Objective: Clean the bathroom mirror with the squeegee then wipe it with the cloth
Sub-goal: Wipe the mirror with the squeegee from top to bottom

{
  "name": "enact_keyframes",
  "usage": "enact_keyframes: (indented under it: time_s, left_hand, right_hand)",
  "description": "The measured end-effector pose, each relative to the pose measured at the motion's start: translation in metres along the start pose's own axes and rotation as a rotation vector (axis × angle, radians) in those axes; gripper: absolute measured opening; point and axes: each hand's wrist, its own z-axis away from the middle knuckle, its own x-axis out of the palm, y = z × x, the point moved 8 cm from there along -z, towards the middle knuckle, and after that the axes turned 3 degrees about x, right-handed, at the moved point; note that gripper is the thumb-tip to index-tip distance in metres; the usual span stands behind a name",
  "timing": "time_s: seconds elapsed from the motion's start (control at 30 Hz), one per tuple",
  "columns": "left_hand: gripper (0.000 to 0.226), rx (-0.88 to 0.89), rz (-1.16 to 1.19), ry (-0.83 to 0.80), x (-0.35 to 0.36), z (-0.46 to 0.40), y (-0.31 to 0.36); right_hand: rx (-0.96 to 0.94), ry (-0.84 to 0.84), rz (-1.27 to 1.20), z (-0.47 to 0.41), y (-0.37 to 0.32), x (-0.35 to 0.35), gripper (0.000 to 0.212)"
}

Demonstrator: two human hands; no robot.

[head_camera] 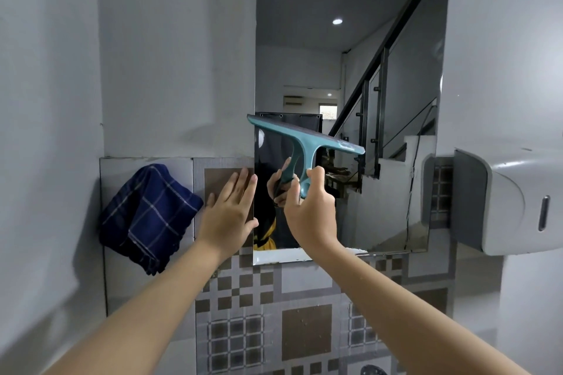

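A tall frameless mirror [344, 70] hangs on the wall straight ahead. My right hand [310, 210] grips the handle of a teal squeegee [304, 140], whose blade lies tilted against the lower half of the glass, left end higher. My left hand [228, 210] is flat with fingers spread, pressed on the tiled wall at the mirror's lower left edge. A dark blue checked cloth [149, 216] hangs on the wall to the left of my left hand, apart from it.
A white wall-mounted dispenser [511, 201] juts out at the right, close to the mirror's lower right corner. Brown and grey patterned tiles [304, 326] cover the wall below the mirror. Plain grey wall stands at the left.
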Motion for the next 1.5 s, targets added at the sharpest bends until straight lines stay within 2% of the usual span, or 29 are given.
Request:
enact_keyframes:
  time_s: [0.43,0.73,0.97,1.27,1.5]
  left_hand:
    - [0.092,-0.017,-0.015,0.029,-0.001,0.003,0.002]
    - [0.091,-0.007,-0.01,0.017,-0.001,0.003,0.001]
    - [0.09,-0.007,-0.01,0.024,-0.001,0.003,0.002]
    - [0.091,-0.025,0.016,0.003,0.005,0.003,-0.003]
    - [0.091,-0.022,0.017,0.001,0.009,0.003,-0.005]
  right_hand:
    - [-0.296,0.074,0.334,-0.007,0.043,-0.041,0.03]
    - [-0.466,0.036,0.516,-0.033,0.076,-0.085,0.036]
    - [-0.487,-0.052,0.59,-0.053,0.121,-0.125,0.037]
    - [-0.536,-0.067,0.595,-0.057,0.128,-0.156,0.038]
    - [-0.336,-0.045,0.556,-0.053,0.183,-0.189,0.032]
